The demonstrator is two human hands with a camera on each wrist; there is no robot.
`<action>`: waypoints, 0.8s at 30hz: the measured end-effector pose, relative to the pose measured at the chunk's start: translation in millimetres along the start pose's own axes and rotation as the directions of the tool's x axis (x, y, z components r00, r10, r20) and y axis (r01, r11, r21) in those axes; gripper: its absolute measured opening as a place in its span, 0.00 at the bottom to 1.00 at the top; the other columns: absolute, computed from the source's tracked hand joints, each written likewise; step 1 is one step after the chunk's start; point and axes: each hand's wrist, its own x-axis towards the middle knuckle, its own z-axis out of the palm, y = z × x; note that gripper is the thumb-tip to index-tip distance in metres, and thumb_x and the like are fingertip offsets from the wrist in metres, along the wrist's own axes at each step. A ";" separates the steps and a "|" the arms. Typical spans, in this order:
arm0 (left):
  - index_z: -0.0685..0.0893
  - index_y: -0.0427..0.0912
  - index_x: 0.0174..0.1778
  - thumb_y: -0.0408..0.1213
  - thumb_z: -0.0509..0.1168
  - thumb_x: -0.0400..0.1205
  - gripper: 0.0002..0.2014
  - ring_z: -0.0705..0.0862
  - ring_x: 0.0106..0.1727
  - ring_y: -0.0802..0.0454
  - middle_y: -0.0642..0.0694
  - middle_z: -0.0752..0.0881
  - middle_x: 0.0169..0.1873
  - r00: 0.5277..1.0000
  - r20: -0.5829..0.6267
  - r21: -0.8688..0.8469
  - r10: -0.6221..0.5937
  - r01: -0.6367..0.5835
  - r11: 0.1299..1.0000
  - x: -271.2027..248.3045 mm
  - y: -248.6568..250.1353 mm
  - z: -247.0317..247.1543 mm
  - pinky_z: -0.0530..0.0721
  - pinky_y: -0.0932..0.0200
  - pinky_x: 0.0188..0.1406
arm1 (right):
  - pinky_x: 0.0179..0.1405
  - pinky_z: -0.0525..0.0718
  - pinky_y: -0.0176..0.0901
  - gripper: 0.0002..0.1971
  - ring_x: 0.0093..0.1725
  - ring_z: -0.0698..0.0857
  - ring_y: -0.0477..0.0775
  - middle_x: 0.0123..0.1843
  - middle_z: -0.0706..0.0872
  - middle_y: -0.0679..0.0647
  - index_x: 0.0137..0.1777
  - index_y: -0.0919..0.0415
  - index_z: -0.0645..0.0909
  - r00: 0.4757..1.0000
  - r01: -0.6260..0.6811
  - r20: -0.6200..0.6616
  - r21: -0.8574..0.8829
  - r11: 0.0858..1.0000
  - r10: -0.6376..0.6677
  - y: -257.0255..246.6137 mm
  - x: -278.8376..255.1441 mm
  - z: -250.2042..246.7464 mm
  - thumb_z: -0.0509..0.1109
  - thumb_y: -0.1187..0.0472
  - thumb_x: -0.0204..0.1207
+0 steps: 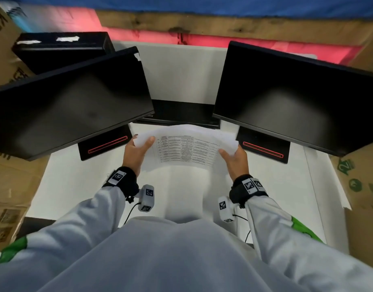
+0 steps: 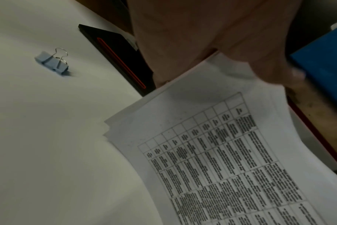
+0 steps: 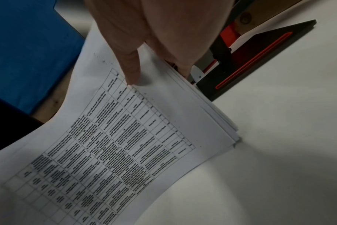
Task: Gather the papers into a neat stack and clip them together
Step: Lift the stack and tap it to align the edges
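Papers point(image 1: 187, 148) are up off the bench point(image 1: 286, 186) right now, held between your two hands at about 12 o'clock from your chest, just in front of the monitor bases. Your left hand point(image 1: 137, 152) has its thumb on top of the left edge with the fingers curled underneath, and your right hand point(image 1: 236, 159) pinches the right edge the same way, thumb on top. My guess is you've got both short edges so you can tap or jog the sheets square before clipping.

Looks-wise, the top sheet is a printed table with dense rows of text, and the stack sags a bit in the middle. Wrist views show the edges still fanned, a few sheets stepping out at the near corners, so not neat yet.

Binder clip point(image 2: 52, 62) sits on the bench off at roughly 9 o'clock of your left hand, well apart from the stack, untouched.
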 end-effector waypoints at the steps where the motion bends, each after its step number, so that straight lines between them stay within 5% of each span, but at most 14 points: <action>1: 0.81 0.42 0.69 0.61 0.80 0.68 0.39 0.88 0.64 0.40 0.40 0.90 0.61 1.000 -0.022 -0.017 0.014 -0.014 1.000 0.6 -0.7 0.6 0.83 0.34 0.70 | 0.66 0.84 0.47 0.19 0.59 0.87 0.52 0.60 0.87 0.54 0.67 0.63 0.78 1.000 -0.002 0.001 0.014 1.000 0.002 0.6 -2.3 -0.4 0.72 0.69 0.77; 3: 0.84 0.48 0.56 0.59 0.74 0.75 0.21 0.90 0.60 0.42 0.39 0.91 0.58 0.998 -0.051 -0.068 0.046 -0.049 0.996 -9.3 8.6 9.8 0.87 0.40 0.65 | 0.64 0.85 0.47 0.21 0.59 0.88 0.50 0.61 0.88 0.52 0.67 0.60 0.78 1.000 0.002 -0.014 0.070 0.998 -0.001 1.7 -7.0 -1.7 0.76 0.65 0.75; 6: 0.78 0.48 0.42 0.48 0.69 0.84 0.10 0.90 0.39 0.62 0.49 0.89 0.41 0.988 -0.147 -0.137 0.052 -0.073 0.988 -9.4 12.5 24.0 0.87 0.65 0.41 | 0.60 0.87 0.50 0.17 0.58 0.89 0.55 0.58 0.90 0.54 0.58 0.53 0.81 0.999 0.002 -0.054 0.185 0.983 0.008 -1.9 -5.6 2.6 0.76 0.49 0.73; 7: 0.75 0.49 0.40 0.45 0.68 0.85 0.11 0.87 0.37 0.61 0.52 0.86 0.38 0.982 -0.183 -0.157 0.039 -0.069 0.985 -7.6 12.5 27.4 0.84 0.65 0.39 | 0.58 0.87 0.52 0.15 0.54 0.89 0.59 0.53 0.89 0.56 0.51 0.52 0.81 0.996 0.001 -0.083 0.194 0.981 0.016 -6.1 -3.4 5.9 0.74 0.43 0.72; 9: 0.73 0.50 0.38 0.41 0.67 0.83 0.11 0.79 0.44 0.54 0.53 0.80 0.39 0.973 -0.230 -0.184 0.003 -0.046 0.982 -3.5 11.0 31.1 0.76 0.57 0.52 | 0.49 0.83 0.50 0.18 0.42 0.82 0.60 0.41 0.82 0.59 0.37 0.52 0.76 0.987 0.002 -0.160 0.196 0.981 0.030 -14.2 0.2 11.8 0.70 0.37 0.72; 12: 0.74 0.52 0.39 0.39 0.63 0.80 0.06 0.73 0.49 0.48 0.51 0.77 0.44 0.975 -0.222 -0.198 -0.002 -0.044 0.979 -2.3 7.5 31.2 0.70 0.48 0.55 | 0.45 0.76 0.48 0.18 0.39 0.76 0.54 0.38 0.76 0.57 0.32 0.52 0.71 0.977 -0.014 -0.202 0.229 0.973 0.062 -17.3 4.2 15.1 0.68 0.42 0.76; 14: 0.76 0.53 0.39 0.41 0.61 0.79 0.03 0.74 0.53 0.46 0.50 0.78 0.47 0.977 -0.214 -0.209 -0.007 -0.039 0.977 -5.4 8.0 28.5 0.71 0.46 0.55 | 0.48 0.79 0.50 0.16 0.42 0.80 0.56 0.41 0.80 0.58 0.37 0.51 0.74 0.986 -0.028 -0.156 0.201 0.979 0.061 -16.4 3.7 13.7 0.66 0.39 0.74; 16: 0.78 0.55 0.42 0.50 0.63 0.77 0.05 0.77 0.55 0.43 0.47 0.79 0.50 0.984 -0.176 -0.209 -0.019 -0.019 0.978 -5.7 7.4 24.5 0.75 0.44 0.55 | 0.59 0.83 0.53 0.16 0.54 0.85 0.58 0.53 0.84 0.57 0.53 0.48 0.77 0.998 -0.012 -0.055 0.102 0.995 0.018 -12.2 1.6 9.7 0.67 0.38 0.74; 19: 0.75 0.53 0.56 0.58 0.65 0.81 0.15 0.83 0.61 0.44 0.47 0.84 0.57 0.999 -0.025 -0.133 0.033 -0.036 0.990 -7.9 5.7 22.5 0.81 0.47 0.60 | 0.69 0.81 0.50 0.25 0.63 0.84 0.50 0.64 0.84 0.50 0.69 0.53 0.72 0.997 0.027 0.074 -0.097 0.995 -0.020 -2.6 -2.0 4.1 0.75 0.52 0.75; 21: 0.72 0.49 0.64 0.44 0.69 0.84 0.16 0.86 0.64 0.43 0.49 0.85 0.57 0.991 0.052 0.047 0.121 -0.123 0.991 -11.2 3.0 23.2 0.86 0.48 0.61 | 0.70 0.81 0.58 0.17 0.62 0.85 0.53 0.63 0.85 0.52 0.66 0.58 0.76 0.998 0.048 0.039 -0.173 0.984 -0.042 1.0 -2.3 3.8 0.71 0.59 0.79; 24: 0.76 0.47 0.56 0.28 0.65 0.85 0.10 0.86 0.60 0.36 0.44 0.84 0.53 0.982 -0.021 0.204 0.190 -0.182 0.962 -7.5 2.7 19.3 0.88 0.45 0.56 | 0.70 0.81 0.56 0.19 0.67 0.84 0.56 0.66 0.85 0.55 0.72 0.59 0.76 0.999 0.037 -0.035 -0.105 0.994 -0.041 -11.7 0.3 4.3 0.67 0.62 0.81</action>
